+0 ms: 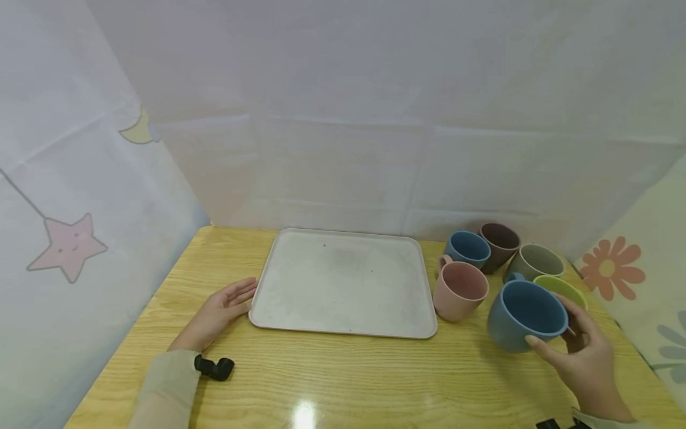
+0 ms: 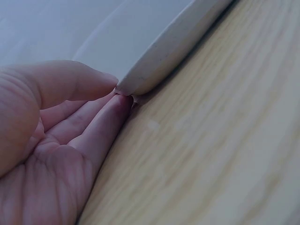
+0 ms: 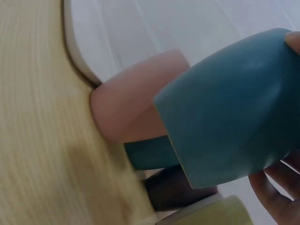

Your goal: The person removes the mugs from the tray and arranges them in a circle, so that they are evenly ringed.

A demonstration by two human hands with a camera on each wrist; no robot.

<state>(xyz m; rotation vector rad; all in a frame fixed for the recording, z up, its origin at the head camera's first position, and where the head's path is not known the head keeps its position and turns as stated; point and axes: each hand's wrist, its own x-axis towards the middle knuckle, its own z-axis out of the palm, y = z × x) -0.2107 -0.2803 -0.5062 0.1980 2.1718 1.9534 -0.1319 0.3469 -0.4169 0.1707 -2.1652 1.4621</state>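
A blue mug (image 1: 506,325) is held off the table by my right hand (image 1: 589,357), thumb on the near side of its rim and fingers round its right side. Its handle points away from me. In the right wrist view the mug (image 3: 229,108) fills the right half, bottom edge toward the table. My left hand (image 1: 222,310) lies at the left side of a flat white tray (image 1: 343,286), fingers straight with their tips against its edge. In the left wrist view the thumb (image 2: 75,82) touches the tray's rim (image 2: 159,56).
A pink mug (image 1: 455,301) stands at the tray's right edge. Behind it are a smaller-looking blue mug (image 1: 466,249) and a dark brown mug (image 1: 504,244). A grey-green mug (image 1: 536,262) and a yellow-green mug (image 1: 576,291), partly hidden, stand farther right. White cloth hangs behind the wooden table (image 1: 343,381).
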